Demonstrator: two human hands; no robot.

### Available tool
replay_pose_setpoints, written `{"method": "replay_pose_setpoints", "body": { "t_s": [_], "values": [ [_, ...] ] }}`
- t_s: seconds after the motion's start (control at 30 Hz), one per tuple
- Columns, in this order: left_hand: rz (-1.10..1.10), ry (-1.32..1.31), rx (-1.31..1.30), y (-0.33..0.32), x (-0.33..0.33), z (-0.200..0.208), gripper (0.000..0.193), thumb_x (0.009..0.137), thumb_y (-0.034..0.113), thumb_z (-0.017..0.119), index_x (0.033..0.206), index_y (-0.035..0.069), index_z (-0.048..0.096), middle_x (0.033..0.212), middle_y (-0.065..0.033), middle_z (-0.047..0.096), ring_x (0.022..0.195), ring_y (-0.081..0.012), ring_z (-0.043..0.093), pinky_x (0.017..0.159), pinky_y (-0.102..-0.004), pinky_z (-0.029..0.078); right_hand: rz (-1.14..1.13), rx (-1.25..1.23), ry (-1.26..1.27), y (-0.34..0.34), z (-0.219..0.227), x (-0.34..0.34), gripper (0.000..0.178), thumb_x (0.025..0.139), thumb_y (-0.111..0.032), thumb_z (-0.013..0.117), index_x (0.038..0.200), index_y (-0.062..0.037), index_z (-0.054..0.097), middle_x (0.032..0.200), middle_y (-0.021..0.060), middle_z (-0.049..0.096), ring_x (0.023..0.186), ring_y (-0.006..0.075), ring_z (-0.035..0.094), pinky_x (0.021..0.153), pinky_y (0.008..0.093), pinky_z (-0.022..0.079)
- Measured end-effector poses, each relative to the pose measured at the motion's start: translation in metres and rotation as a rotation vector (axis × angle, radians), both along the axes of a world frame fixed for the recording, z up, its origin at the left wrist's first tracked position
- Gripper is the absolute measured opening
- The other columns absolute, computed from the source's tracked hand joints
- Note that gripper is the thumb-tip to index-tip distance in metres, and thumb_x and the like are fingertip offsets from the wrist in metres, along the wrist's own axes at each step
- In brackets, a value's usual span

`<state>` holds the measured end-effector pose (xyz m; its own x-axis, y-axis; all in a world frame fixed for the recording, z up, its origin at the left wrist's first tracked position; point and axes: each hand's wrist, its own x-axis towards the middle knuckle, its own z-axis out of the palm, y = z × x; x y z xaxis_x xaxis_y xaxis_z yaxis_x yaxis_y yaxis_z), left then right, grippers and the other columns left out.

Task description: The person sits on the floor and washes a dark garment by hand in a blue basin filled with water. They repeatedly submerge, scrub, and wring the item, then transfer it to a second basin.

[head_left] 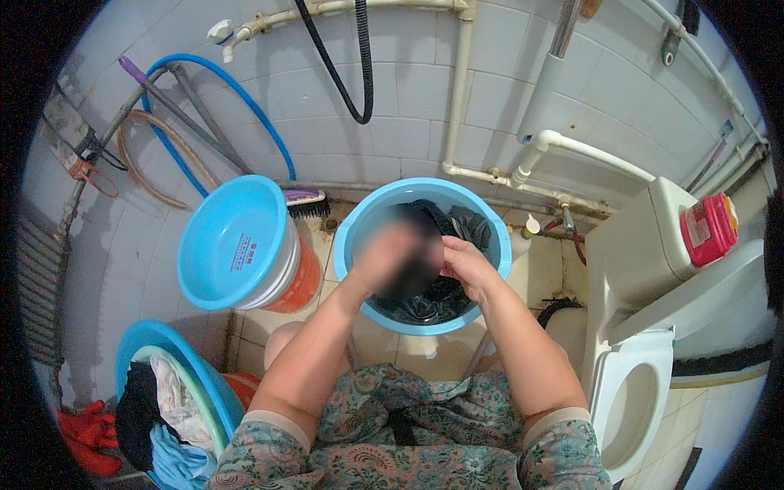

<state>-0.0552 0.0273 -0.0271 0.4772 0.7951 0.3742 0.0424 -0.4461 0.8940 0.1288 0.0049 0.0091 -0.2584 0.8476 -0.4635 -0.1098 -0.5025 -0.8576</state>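
Observation:
A light blue basin (501, 233) in front of me holds wet black clothing (429, 310), with a dark grey fold on its far right side. Both my hands are over the basin, close together. A round blurred patch hides most of my left hand (377, 260), so its fingers cannot be made out. My right hand (469, 266) has its fingers bent inward and closed on the black clothing at the edge of that patch; the fingertips are partly hidden.
Left of the basin, another blue basin (233, 220) sits on an orange-and-white bucket (298, 278). Nearer, a blue tub (139, 336) holds clothes. A scrub brush (309, 204) lies by the wall, a pump bottle (524, 233) behind the basin. The toilet (600, 392) stands right.

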Motion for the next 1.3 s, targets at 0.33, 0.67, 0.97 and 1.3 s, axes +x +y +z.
{"method": "replay_pose_setpoints", "body": {
  "t_s": [0.33, 0.67, 0.97, 1.3],
  "values": [
    [0.256, 0.107, 0.166, 0.001, 0.005, -0.021, 0.021, 0.091, 0.02, 0.046, 0.101, 0.006, 0.059, 0.098, -0.011, 0.061, 0.088, -0.0236, 0.059, 0.076, -0.0357, 0.047, -0.091, 0.085, -0.007, 0.007, -0.017, 0.001, 0.014, 0.081, -0.011, 0.062, 0.095, -0.0102, 0.062, 0.083, -0.0027, 0.063, 0.073, 0.0076, 0.056, 0.07, 0.0228, 0.044],
    [0.183, 0.258, 0.125, 0.007, 0.007, -0.038, 0.017, 0.091, 0.017, 0.049, 0.101, 0.006, 0.057, 0.094, -0.0092, 0.062, 0.083, -0.0201, 0.059, 0.074, -0.0327, 0.048, -0.252, 0.004, 0.064, 0.001, -0.023, -0.01, 0.014, 0.079, -0.015, 0.065, 0.09, -0.0074, 0.061, 0.076, -0.0009, 0.06, 0.064, 0.0075, 0.051, 0.059, 0.0219, 0.041],
    [0.158, -0.026, -0.15, 0.006, 0.006, -0.045, 0.015, 0.092, 0.018, 0.049, 0.097, 0.008, 0.059, 0.092, -0.0046, 0.061, 0.085, -0.0148, 0.058, 0.075, -0.0298, 0.048, -0.331, -0.024, 0.142, 0.005, -0.039, -0.016, 0.028, 0.076, -0.009, 0.067, 0.099, -0.0079, 0.052, 0.075, -0.0007, 0.057, 0.063, 0.0084, 0.052, 0.058, 0.02, 0.041],
    [0.185, -0.252, -0.452, 0.002, 0.011, -0.043, 0.013, 0.085, 0.011, 0.06, 0.095, 0.002, 0.061, 0.076, -0.0007, 0.06, 0.069, -0.0072, 0.055, 0.063, -0.0223, 0.045, -0.347, -0.07, 0.157, 0.0, -0.032, -0.019, 0.023, 0.08, -0.006, 0.065, 0.096, -0.0112, 0.05, 0.079, -0.0019, 0.055, 0.067, 0.0088, 0.052, 0.061, 0.0212, 0.043]
  ]
}}
